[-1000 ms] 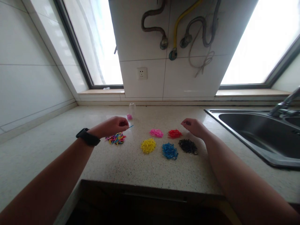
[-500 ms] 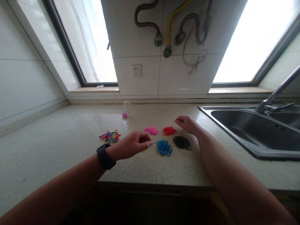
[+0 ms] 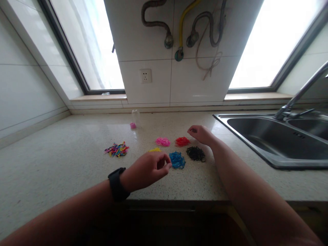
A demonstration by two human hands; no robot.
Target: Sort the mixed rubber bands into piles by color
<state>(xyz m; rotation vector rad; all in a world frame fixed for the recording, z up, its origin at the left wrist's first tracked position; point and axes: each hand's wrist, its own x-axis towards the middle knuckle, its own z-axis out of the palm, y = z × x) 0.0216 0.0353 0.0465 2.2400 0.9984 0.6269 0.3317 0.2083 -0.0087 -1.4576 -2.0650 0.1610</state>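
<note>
Loose little rubber bands lie in colour piles on the counter. My left hand (image 3: 148, 169), with a black band on its wrist, is pinched at the left edge of the blue pile (image 3: 177, 160); whatever its fingertips hold cannot be made out. My right hand (image 3: 202, 134) is closed just right of the red pile (image 3: 182, 141), its fingertips together and their contents hidden. Below it lies the black pile (image 3: 195, 154). A pink pile (image 3: 163, 141) sits left of the red one. Behind my left hand, a yellow pile (image 3: 154, 149) is partly covered. Further left is a mixed-colour pile (image 3: 117, 149).
A clear jar (image 3: 135, 116) stands at the back, a pink lid-like piece (image 3: 133, 125) beside it. To the right is a steel sink (image 3: 256, 133) with a tap (image 3: 287, 111). The counter's front edge (image 3: 179, 200) runs below my hands. A socket (image 3: 146, 76) is on the wall.
My left hand has moved down and slightly right, nearer the blue pile, uncovering part of the yellow pile. The blue strand at its fingertips no longer shows. My right hand stays by the red pile.
</note>
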